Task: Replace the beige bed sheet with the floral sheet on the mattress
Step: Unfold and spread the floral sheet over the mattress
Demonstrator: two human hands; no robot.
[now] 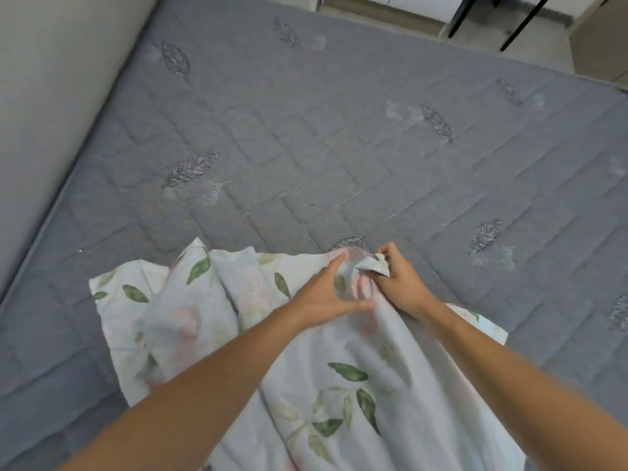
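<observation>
With our right hand [396, 283] pinching the floral sheet [339, 385], bunched at the bare mattress's [306, 130] six o'clock edge, and left hand [323, 294] gripping beside it, we should find corners before spreading toward twelve.

Both arms reach forward, left grip [326, 294] and right grip [396, 278] pinching closed.

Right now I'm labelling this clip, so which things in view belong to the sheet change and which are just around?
In the job: floral sheet, bunched on the bare grey mattress; right hand pinching its corner; left hand gripping the fabric.

Just around: wall, black furniture legs, pale cabinet.
</observation>
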